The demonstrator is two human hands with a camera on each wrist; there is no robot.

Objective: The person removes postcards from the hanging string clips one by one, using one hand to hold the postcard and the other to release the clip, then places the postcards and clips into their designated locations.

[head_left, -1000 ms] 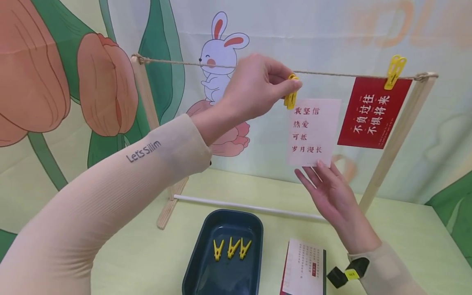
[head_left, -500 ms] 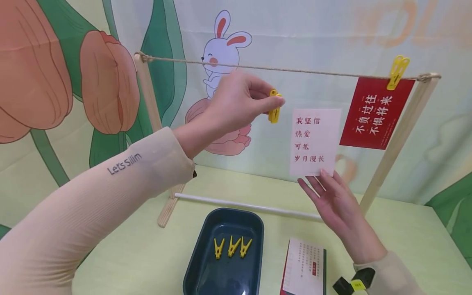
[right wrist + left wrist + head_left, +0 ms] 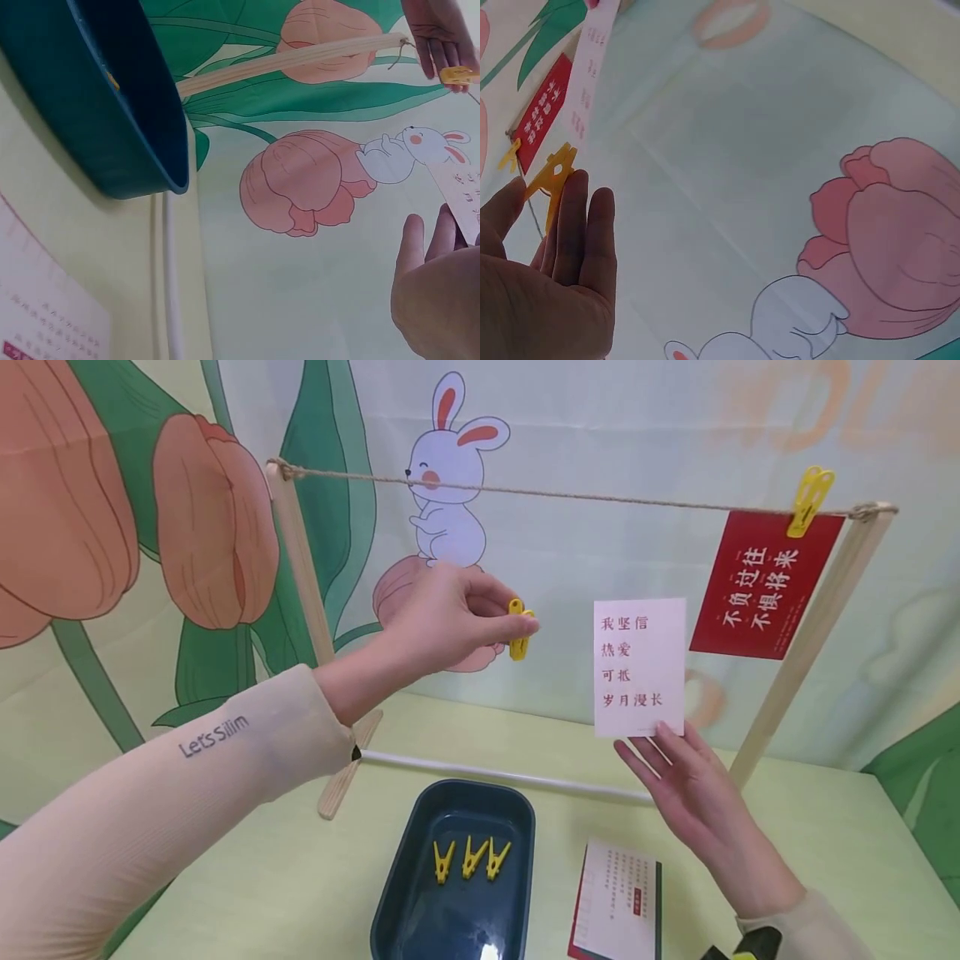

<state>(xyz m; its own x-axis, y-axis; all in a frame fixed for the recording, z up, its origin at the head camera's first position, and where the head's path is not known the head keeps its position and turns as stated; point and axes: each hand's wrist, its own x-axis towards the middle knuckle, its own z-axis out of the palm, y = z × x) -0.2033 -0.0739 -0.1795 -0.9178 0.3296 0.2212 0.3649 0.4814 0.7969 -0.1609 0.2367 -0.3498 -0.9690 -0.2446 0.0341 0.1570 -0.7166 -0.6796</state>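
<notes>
In the head view my left hand [image 3: 442,614] pinches a yellow clothespin [image 3: 518,631] by its handles, in mid-air below the rope. The left wrist view shows this clothespin [image 3: 553,176] between thumb and fingers, its tip towards the pink card. My right hand [image 3: 693,789] holds the pale pink card [image 3: 639,668] upright at its bottom edge, thumb in front and fingers behind. Red Chinese writing covers the card's face. A gap separates clothespin and card. To the right, a red card [image 3: 765,585] hangs from the rope [image 3: 570,493] under another yellow clothespin [image 3: 810,502].
A dark blue tray [image 3: 408,860] on the table holds several yellow clothespins [image 3: 472,858]. Right of it lies a small stack of printed cards [image 3: 617,900]. Wooden posts [image 3: 813,652] bear the rope, and a white rod [image 3: 487,772] joins them low down. A printed cloth hangs behind.
My left hand has come down and to the left from the rope with the clothespin, away from the pink card. My right hand has lowered the card a little below the rope.
</notes>
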